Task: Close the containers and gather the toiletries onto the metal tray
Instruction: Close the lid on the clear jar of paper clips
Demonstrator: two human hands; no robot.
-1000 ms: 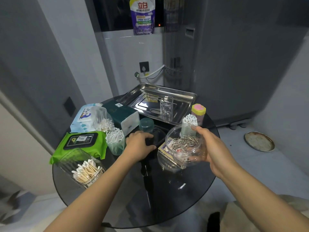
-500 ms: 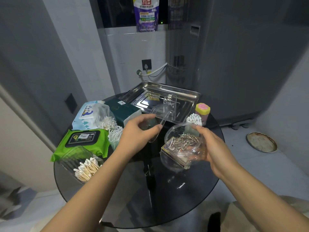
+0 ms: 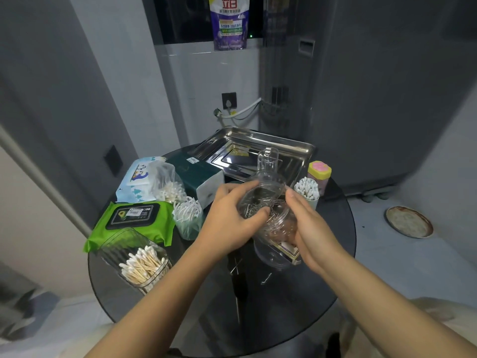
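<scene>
- While our left hand (image 3: 229,223) was down on the table a second ago reaching for the clear lid (image 3: 265,187), it is now up at the clear round jar (image 3: 271,218), fingers curled over the lid and pressing it onto the jar's mouth.
- Our right hand (image 3: 309,228) holds that jar from its far side as before, fingers wrapped round the wall, with the metal clips showing through the plastic.
- We judge this container is nearly closed; whether the lid has seated fully we cannot tell.
- Beneath the jar, a second clear dish and a small printed box (image 3: 289,250) lie on the glass table (image 3: 284,306).
- Nearer our left, the open tub of cotton swabs (image 3: 140,264) and the green wipes pack (image 3: 134,220) wait untouched.
- Further back, the metal tray (image 3: 296,148) carries only a clear cup (image 3: 268,161), so most of the gathering is left.
</scene>
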